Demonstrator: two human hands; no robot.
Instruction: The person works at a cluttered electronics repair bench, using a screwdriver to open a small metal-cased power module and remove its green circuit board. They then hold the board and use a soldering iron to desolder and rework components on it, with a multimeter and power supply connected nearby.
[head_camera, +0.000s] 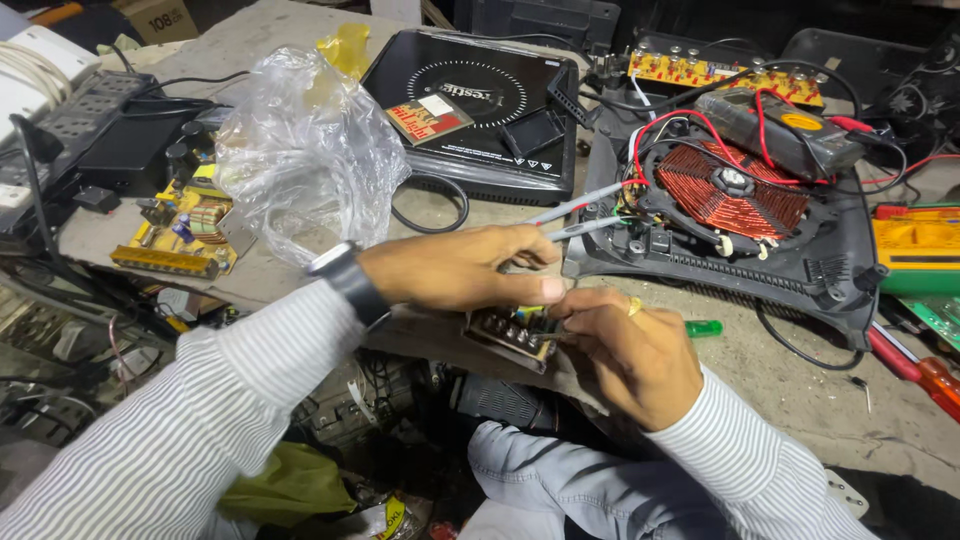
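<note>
The left hand (460, 268) pinches two grey probes (585, 212) over the bench edge; they could slip and bridge contacts. Beneath it, a small brown circuit board (508, 335) with a row of dark parts is pinched in the right hand (630, 350). It could drop off the edge. Further right sits an opened induction cooker (735, 200), copper coil bare.

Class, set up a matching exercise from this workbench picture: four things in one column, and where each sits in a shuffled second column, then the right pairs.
1. copper coil
2. clear plastic bag
3. small circuit board
4. green-handled tool

A. between the left hand and right hand
B. on the bench beside the right hand
C. in the opened cooktop base
D. left of the black cooktop

Pairs: 1-C, 2-D, 3-A, 4-B
</note>
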